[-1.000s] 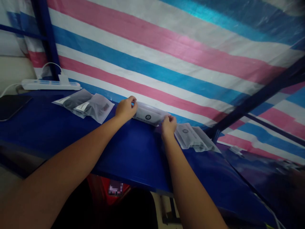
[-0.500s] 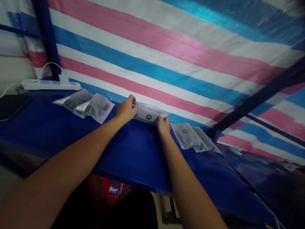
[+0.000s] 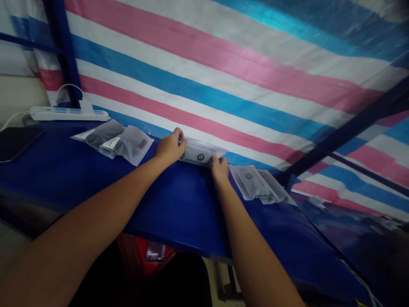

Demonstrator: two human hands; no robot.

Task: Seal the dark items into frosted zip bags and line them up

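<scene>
Pinching one frosted pouch (image 3: 200, 154) at both ends, the left hand (image 3: 169, 147) and right hand (image 3: 220, 170) hold it at the far edge of the blue table (image 3: 179, 200), against the striped tarp (image 3: 223, 64). Its contents look dark. Bare tabletop lies nearer. More pouches (image 3: 258, 183) sit right, others (image 3: 115, 140) left.

both arms outstretched; left hand (image 3: 170, 147) curled; right hand (image 3: 220, 170) pinching, fingers bent
</scene>
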